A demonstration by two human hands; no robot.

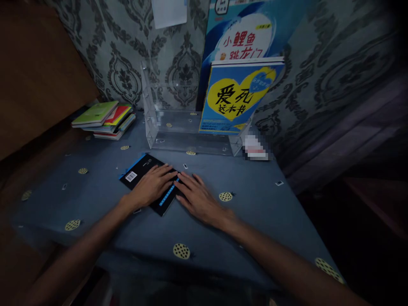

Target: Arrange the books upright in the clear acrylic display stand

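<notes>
A black book (166, 205) with a blue strip and a white barcode label lies closed and flat on the table, turned at an angle. My left hand (152, 183) rests palm down across its middle, fingers stretched out toward the right. At the book's right edge lies my right hand (200, 199), also flat with fingers extended; its fingertips touch the cover and come close to those of my left hand. Part of the cover is hidden under both hands.
Behind the hands stands a clear acrylic book rack (191, 142) holding a blue book with a yellow heart (228, 100). A taller blue book (244, 34) rises behind it. Several stacked books (98, 114) sit back left. A patterned cloth (105, 182) covers the table.
</notes>
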